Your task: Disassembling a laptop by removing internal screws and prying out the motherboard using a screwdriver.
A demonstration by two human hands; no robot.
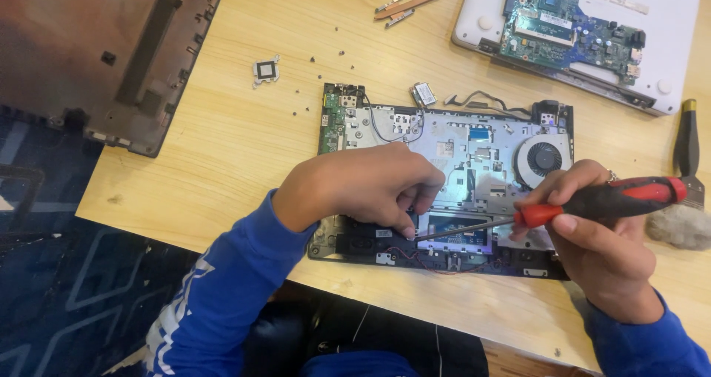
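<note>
The right hand (592, 236) is closed around the red and black handle of a screwdriver (585, 203), which is held nearly level with its shaft pointing toward the left hand (370, 188). The tip of the shaft is met by the fingertips (409, 231) of the left hand, which are pinched together at that point; whether a screw is held between them cannot be told. Both hands are set over the near edge of an opened laptop chassis (444, 192), which lies flat on the wooden counter (244, 155) directly under them. A round cooling fan (544, 158) is seen in the chassis just beyond the right hand, and a green board strip (333, 118) just beyond the left hand. A grey tuft of fluff (678, 225) and a black-handled brush (687, 147) lie to the outside of the right hand. Farther beyond the left hand, a small square chip (266, 69) and scattered screws (311, 58) rest on the counter. Well beyond the right hand, a white laptop shell (666, 21) carrying a blue-green circuit board (570, 25) is placed. Far out from the left hand, a dark laptop cover (89, 51) overhangs the counter edge.
</note>
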